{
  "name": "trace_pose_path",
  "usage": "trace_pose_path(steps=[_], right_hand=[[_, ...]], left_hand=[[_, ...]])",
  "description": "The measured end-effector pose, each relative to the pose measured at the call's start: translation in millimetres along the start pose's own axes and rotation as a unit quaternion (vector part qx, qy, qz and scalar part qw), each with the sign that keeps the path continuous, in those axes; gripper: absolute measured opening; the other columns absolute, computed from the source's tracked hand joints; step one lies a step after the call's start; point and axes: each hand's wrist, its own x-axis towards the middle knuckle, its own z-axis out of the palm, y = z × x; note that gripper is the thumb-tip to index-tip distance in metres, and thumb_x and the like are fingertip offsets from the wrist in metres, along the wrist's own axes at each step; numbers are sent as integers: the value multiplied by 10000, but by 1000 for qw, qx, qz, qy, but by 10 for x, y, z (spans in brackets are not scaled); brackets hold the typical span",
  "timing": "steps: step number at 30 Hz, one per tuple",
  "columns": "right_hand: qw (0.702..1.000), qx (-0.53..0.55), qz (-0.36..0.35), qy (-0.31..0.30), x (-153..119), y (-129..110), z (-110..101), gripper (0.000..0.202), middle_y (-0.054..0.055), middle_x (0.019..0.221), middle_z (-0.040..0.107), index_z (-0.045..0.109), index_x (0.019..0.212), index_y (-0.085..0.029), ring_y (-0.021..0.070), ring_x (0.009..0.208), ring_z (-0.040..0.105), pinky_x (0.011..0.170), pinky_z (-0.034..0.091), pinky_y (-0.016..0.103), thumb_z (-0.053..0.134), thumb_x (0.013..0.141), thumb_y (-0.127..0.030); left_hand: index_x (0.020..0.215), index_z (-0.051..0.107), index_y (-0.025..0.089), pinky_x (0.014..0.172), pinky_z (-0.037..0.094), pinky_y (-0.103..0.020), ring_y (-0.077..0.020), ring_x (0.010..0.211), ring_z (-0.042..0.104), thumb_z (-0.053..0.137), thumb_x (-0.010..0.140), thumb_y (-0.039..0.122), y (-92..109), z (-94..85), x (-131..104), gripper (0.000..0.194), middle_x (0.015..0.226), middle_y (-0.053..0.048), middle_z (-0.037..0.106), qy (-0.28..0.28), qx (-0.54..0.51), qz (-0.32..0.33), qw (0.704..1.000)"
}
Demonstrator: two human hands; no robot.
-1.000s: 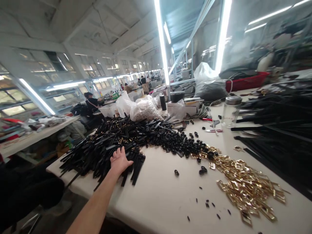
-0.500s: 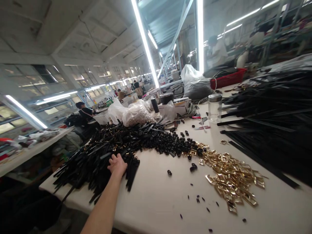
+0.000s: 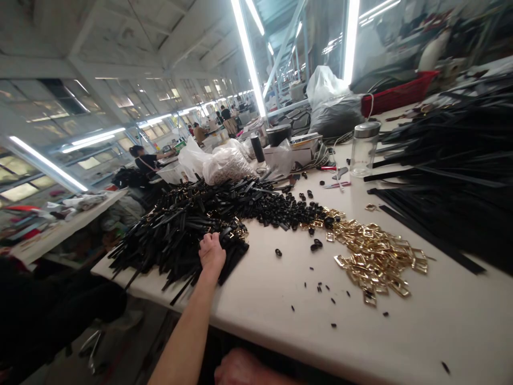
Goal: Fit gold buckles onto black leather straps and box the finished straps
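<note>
My left hand [image 3: 211,254] reaches onto the near right side of a large heap of black straps [image 3: 168,240]. Its fingers are curled down and closed around some of the straps, which fan out beneath the palm. Gold buckles show on straps just beyond the fingertips. Low in the picture, below the table's front edge, is my right hand [image 3: 238,368]; it is dim and partly cut off, and its fingers cannot be made out. Small black loops [image 3: 288,209] run from the heap towards a pile of loose gold rectangular buckles [image 3: 377,254].
Long black strips [image 3: 449,198] cover the table's right side. Behind stand a lidded glass jar [image 3: 364,148], pink-handled scissors [image 3: 337,185], filled plastic bags [image 3: 228,164] and a red basket [image 3: 401,93]. Black bits dot the pale tabletop [image 3: 280,307]. A person [image 3: 146,160] sits far left.
My left hand's fingers have curled from spread to closed on the straps, and some buckled straps have shifted right. My right hand has come into view at the bottom. The camera view has tilted down.
</note>
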Motion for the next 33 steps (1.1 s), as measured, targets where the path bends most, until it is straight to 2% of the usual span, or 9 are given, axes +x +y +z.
trace_pose_path(steps=[3,6,9,12,16,19,22,27,33], right_hand=[[1000,0,-1,9,17,-2,46,213,35,919,666,641,1014,-136,124,725,625,643,544,277,593,956,-335],[1000,-8,-8,15,-34,14,94,191,-3,771,642,648,850,-158,112,640,581,578,472,242,596,943,-316],[999,-21,-24,19,-82,65,145,221,-17,671,618,635,667,-201,132,626,557,496,334,241,656,869,-285],[995,-78,-55,20,-80,120,198,168,-15,697,643,672,662,-222,145,641,547,466,246,267,708,810,-293],[981,-182,-70,-5,-52,138,225,77,-22,744,684,738,756,-253,153,614,533,432,215,275,727,789,-322],[978,-196,-71,-10,-53,123,217,84,-30,761,698,755,793,-279,161,601,532,417,209,277,710,797,-349],[981,-185,-63,-6,-35,115,233,41,-32,766,703,752,793,-278,152,598,534,418,221,272,720,786,-302],[988,-143,-19,-57,70,109,256,128,-23,721,702,707,655,-249,136,536,517,398,223,253,752,756,-313],[990,-131,-7,-60,122,91,217,288,-5,590,657,586,483,-214,137,503,555,385,237,232,702,734,-131]], left_hand=[[1213,529,221,914,494,-389,-288,1202,483,615,757,122,156,17,-161,474,1304,-114,479,10,-29,39,999],[1193,541,203,1010,451,-387,-279,1232,467,640,734,125,242,28,-241,476,1302,-110,488,20,-73,83,994],[1184,547,198,1095,389,-372,-259,1236,477,645,723,122,228,-7,-225,477,1296,-97,510,17,-105,138,985],[1170,557,212,1090,395,-359,-239,1201,519,603,770,142,162,-124,-142,408,1254,-82,553,-12,-108,160,981],[1111,621,213,1001,445,-357,-253,1111,567,567,817,201,138,-329,-16,299,1168,-85,619,-47,0,175,983],[1043,676,200,924,459,-431,-320,1088,563,540,836,210,191,-414,66,248,1088,-125,664,-53,94,192,975],[996,707,190,941,436,-455,-337,1119,560,489,862,165,265,-449,150,257,1065,-156,687,-62,111,224,966],[1043,695,150,887,473,-391,-293,1001,658,441,873,101,381,-620,307,310,1025,-169,714,-86,143,274,947],[1056,693,208,832,490,-340,-266,982,685,480,884,137,593,-1035,459,283,1007,-125,735,-101,188,354,911]])
